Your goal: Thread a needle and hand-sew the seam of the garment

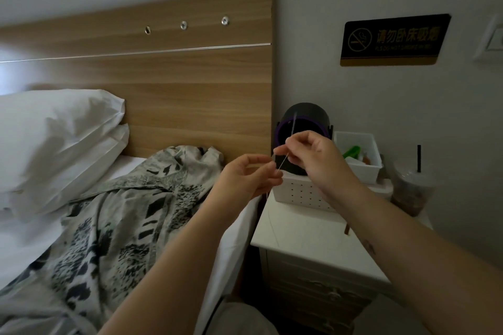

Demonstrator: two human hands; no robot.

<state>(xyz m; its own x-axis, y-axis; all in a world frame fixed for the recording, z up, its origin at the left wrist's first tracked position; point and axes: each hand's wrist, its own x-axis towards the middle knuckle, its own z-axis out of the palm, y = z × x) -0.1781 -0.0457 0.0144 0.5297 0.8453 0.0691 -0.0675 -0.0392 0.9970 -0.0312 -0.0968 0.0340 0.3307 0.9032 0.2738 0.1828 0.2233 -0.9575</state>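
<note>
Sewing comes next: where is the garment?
In the head view, the patterned garment lies on the bed, left of the left hand, below the white pillow.

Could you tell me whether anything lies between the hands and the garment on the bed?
Nothing visible does: the garment lies uncovered just left of the left hand pinching the needle, with open air between.

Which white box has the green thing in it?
The smooth-sided white bin at the back, next to the drink cup, holds the green thing. The other white basket, in front of it, has rows of little holes in its side.
</note>
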